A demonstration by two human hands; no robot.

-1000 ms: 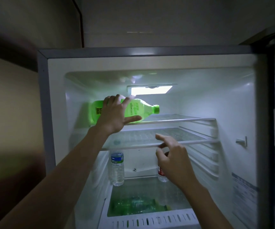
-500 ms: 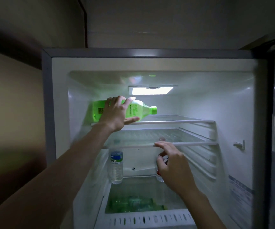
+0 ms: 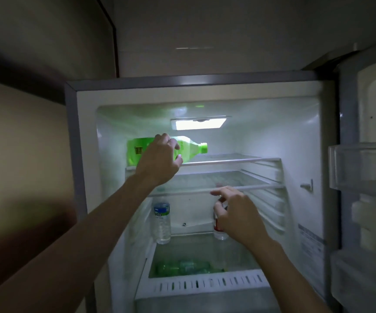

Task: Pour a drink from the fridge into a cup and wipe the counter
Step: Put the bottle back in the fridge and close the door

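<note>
The fridge (image 3: 85, 199) stands open in front of me. A green drink bottle (image 3: 189, 149) lies on its side on the top shelf (image 3: 234, 161), cap pointing right. My left hand (image 3: 159, 159) is wrapped over the bottle's middle. My right hand (image 3: 234, 213) hovers at the front edge of the second shelf (image 3: 263, 187), fingers loosely apart and holding nothing. It partly hides a small bottle with a red label (image 3: 218, 227) behind it.
A clear water bottle (image 3: 161, 220) stands at the lower left inside. Green bottles lie in the bottom drawer (image 3: 205, 283). The open fridge door (image 3: 367, 177) with its shelves is at the right. A wall lies to the left.
The view has drawn back and tilted so the fridge sits lower in frame. My left hand stays on the green bottle. My right hand has shifted slightly right along the second shelf edge.
</note>
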